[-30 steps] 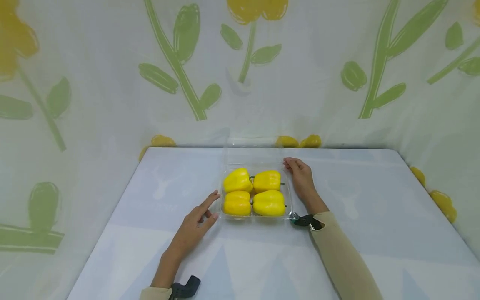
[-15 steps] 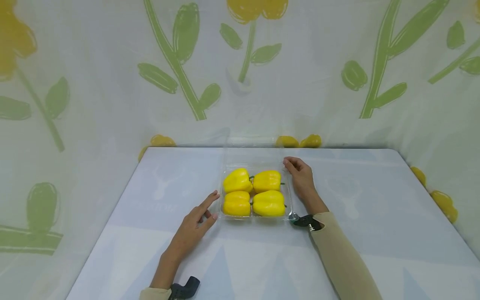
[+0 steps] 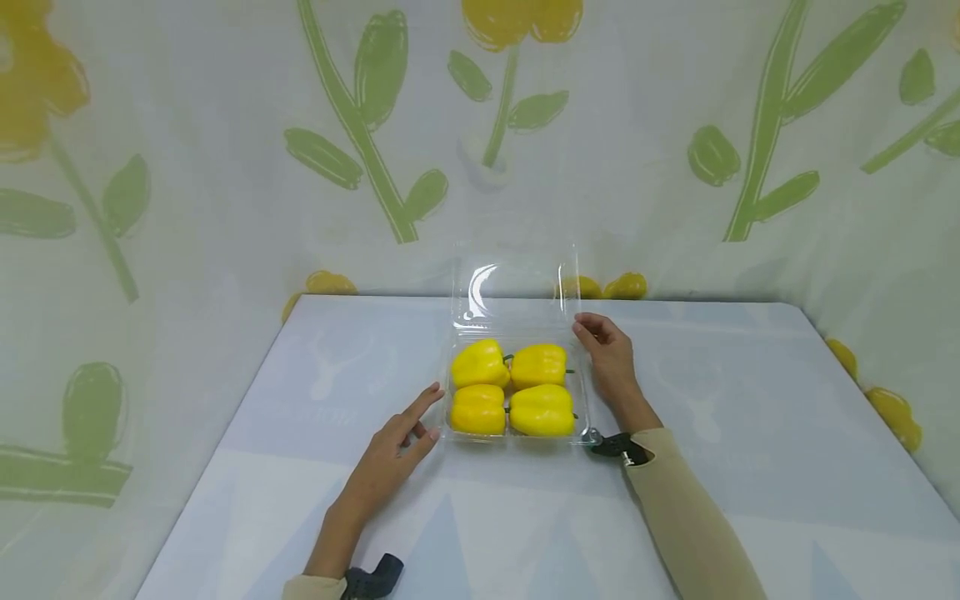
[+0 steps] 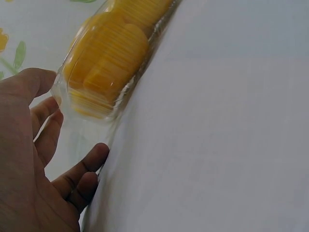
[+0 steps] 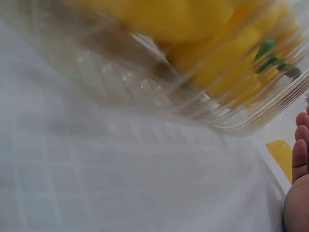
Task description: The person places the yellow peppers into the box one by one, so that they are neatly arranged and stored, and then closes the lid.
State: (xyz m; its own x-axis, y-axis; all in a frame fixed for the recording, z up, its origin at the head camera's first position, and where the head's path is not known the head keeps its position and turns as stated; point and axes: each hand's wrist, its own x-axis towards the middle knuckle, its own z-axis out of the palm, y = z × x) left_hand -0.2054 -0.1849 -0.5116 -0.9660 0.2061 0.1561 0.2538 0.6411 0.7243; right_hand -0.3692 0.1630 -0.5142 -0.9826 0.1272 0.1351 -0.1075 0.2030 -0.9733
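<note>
Right now a clear plastic clamshell box [image 3: 517, 392] sits on the pale worktop [image 3: 720, 467], a little toward the far edge and about midway between left and right. Four yellow bell peppers [image 3: 510, 389] fill it in two rows of two, lying close against each other. Its transparent lid [image 3: 513, 287] stands nearly upright along the far side of the box, hinged there and catching a bright glint.

At the far right corner of the box, the right hand [image 3: 611, 358] has its fingertips pinched on the right edge of the lid, so its grip is grasping the lid. A beige sleeve [image 3: 686, 517] covers that forearm, which runs along the right side of the box.

On the near left side, the left hand [image 3: 393, 454] rests on the worktop with fingers straight and spread, the grip released. Its index fingertip reaches just beside the near left corner of the box; the left wrist view shows the fingers [image 4: 79, 169] close to the box wall [image 4: 96, 104], but whether they touch it cannot be told.

A flowered cloth backdrop [image 3: 225, 142] hangs behind the worktop.
</note>
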